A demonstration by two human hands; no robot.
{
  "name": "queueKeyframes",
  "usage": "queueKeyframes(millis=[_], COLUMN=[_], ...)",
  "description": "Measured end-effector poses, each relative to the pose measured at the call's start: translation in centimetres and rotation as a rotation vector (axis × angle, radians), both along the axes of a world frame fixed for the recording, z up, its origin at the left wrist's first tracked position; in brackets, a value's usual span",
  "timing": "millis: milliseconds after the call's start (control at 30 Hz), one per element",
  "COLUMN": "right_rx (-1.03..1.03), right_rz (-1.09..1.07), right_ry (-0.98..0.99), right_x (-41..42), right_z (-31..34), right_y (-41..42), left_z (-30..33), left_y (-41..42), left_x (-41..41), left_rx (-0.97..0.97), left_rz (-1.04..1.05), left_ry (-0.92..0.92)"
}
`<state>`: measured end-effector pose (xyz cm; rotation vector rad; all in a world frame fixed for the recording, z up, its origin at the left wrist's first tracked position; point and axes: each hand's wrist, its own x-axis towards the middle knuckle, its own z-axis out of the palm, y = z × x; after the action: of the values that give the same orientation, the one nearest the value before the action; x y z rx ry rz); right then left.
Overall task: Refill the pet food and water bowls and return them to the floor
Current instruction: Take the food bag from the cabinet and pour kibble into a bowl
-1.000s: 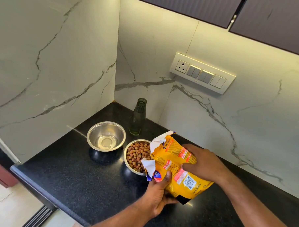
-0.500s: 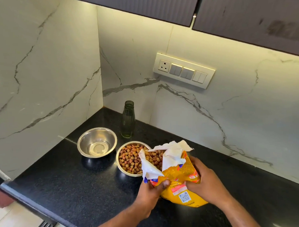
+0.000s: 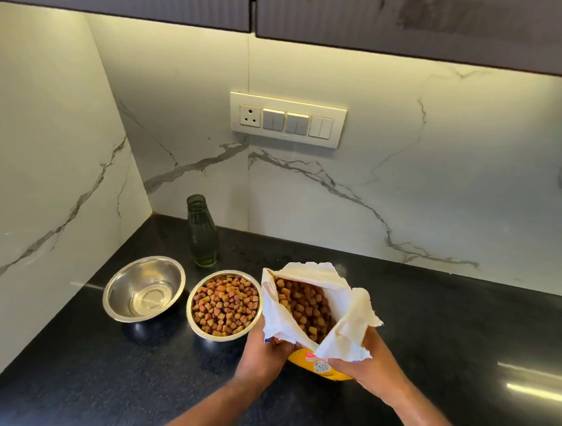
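1. Yellow kibble bag w/ mouth open, gripped by both hands: left hand & right hand, fingers curled round it.
2. Bag just right of full food bowl on worktop.
3. Water bowl left of food bowl; bottle behind.

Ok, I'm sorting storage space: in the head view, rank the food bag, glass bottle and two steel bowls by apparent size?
1. Food bag, though nearest the camera, which may flatter it.
2. Water bowl and kibble bowl: they look alike, so no ranking.
3. Glass bottle, slimmest and farthest back.
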<state>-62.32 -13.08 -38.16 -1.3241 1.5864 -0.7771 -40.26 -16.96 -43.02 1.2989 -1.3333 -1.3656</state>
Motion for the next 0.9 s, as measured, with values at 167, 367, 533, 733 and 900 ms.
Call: queueKeyframes(millis=[167,367,533,733,900], right_rx=[-0.084,-0.1,-0.085,-0.085,-0.058], right_rz=[-0.041,-0.127,-0.173,-0.191,-0.195], right_ry=[-0.052,-0.092,-0.122,-0.086,-0.034], right_x=[-0.3,-0.6,-0.6,0.0,-0.2], right_z=[-1.7,-4.1,-5.7,-6.7,-6.9], right_y=[-0.5,-1.7,-2.1,-2.6,-2.6], left_z=[0.5,1.1,1.1,0.7,0.0], left_y=[-2.1,-4.8,-6.1,-6.6,-7.2], left_x=[-0.1,-0.5,-0.9,-0.7,-0.3], left_rx=[0.043,0.031,0.017,-0.026,-0.038], left_rz=[-0.11,-0.197,-0.269,-0.282,-0.294], left_ry=[-0.046,-0.104,-0.121,-0.114,-0.134])
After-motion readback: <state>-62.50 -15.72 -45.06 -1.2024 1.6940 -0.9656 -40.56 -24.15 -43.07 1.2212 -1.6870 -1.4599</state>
